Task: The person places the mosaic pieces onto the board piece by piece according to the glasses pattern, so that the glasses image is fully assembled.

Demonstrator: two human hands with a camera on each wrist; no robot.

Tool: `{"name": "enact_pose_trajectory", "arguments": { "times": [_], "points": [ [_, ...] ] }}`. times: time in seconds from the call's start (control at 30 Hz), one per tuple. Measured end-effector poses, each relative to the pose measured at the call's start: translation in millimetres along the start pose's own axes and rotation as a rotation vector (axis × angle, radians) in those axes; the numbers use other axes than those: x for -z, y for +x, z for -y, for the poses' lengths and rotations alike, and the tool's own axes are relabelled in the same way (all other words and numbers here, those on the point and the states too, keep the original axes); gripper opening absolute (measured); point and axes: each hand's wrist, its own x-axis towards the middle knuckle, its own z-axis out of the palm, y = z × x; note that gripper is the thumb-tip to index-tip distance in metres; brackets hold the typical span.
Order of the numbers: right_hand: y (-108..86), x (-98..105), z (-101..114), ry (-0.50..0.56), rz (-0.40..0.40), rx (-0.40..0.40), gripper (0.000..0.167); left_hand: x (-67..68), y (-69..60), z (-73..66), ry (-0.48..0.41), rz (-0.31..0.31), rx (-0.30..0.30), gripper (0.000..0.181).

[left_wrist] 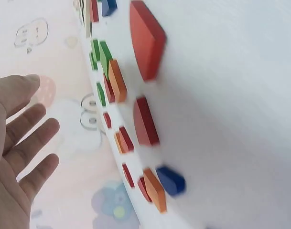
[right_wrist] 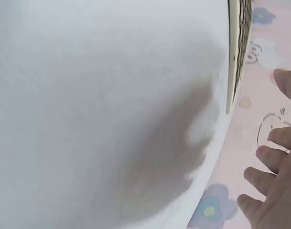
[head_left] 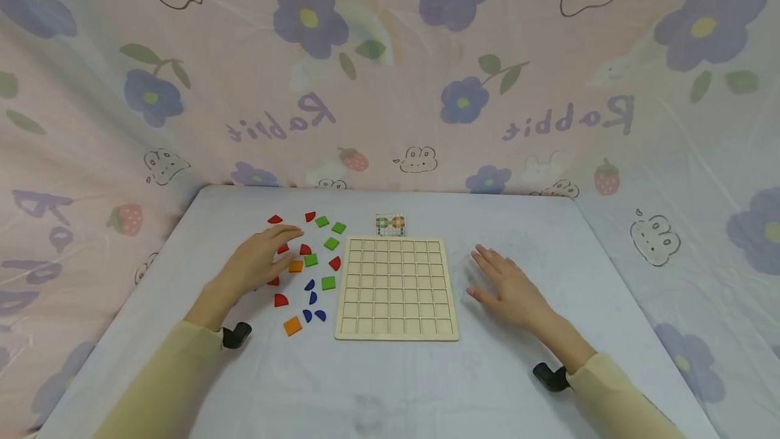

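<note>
The left hand (head_left: 258, 257) hovers over scattered flat pieces left of a wooden grid board (head_left: 397, 339), holding nothing; its fingers are spread in the left wrist view (left_wrist: 26, 143). Around it lie red pieces (head_left: 281, 300), green squares (head_left: 328, 283), orange pieces (head_left: 293, 326) and blue half-rounds (head_left: 320, 316). Some pieces are hidden under the hand. To the right of the board the right hand (head_left: 508, 288) is held with fingers extended and nothing in them; its shadow falls on the white surface in the right wrist view (right_wrist: 274, 176).
A small printed card (head_left: 390, 224) lies just behind the board. White cloth covers the table (head_left: 390, 391). A patterned curtain (head_left: 390, 87) with flowers and rabbits hangs behind and at both sides. Black wrist cameras (head_left: 237, 335) show at both sleeves.
</note>
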Motion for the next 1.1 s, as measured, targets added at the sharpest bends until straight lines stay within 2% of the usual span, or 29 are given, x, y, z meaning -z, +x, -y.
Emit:
{"name": "enact_pose_trajectory", "arguments": {
  "times": [0.13,0.3,0.47,0.77,0.97,1.1],
  "points": [
    [-4.9,-5.9,7.5,-0.029,0.056,0.05,0.079,-3.1,11.2,-11.2,-0.042,0.076,0.002,0.051],
    [-10.1,-11.8,18.4,-0.044,0.142,0.092,0.085,-8.3,23.9,-22.7,-0.076,0.145,-0.058,0.046],
    [-13.6,-14.5,27.4,-0.03,0.176,0.121,0.088,-15.4,37.0,-29.7,-0.064,0.183,-0.099,0.041],
    [-16.6,-16.5,35.3,-0.045,0.276,0.127,0.086,-25.6,55.6,-32.8,0.004,0.282,-0.149,0.036],
    [-18.4,-18.2,36.2,-0.051,0.304,0.133,0.083,-30.1,60.0,-31.9,0.064,0.346,-0.176,0.034],
    [-19.7,-20.5,35.0,-0.048,0.315,0.136,0.083,-33.5,61.6,-30.9,0.07,0.358,-0.181,0.033]
  ]
}}
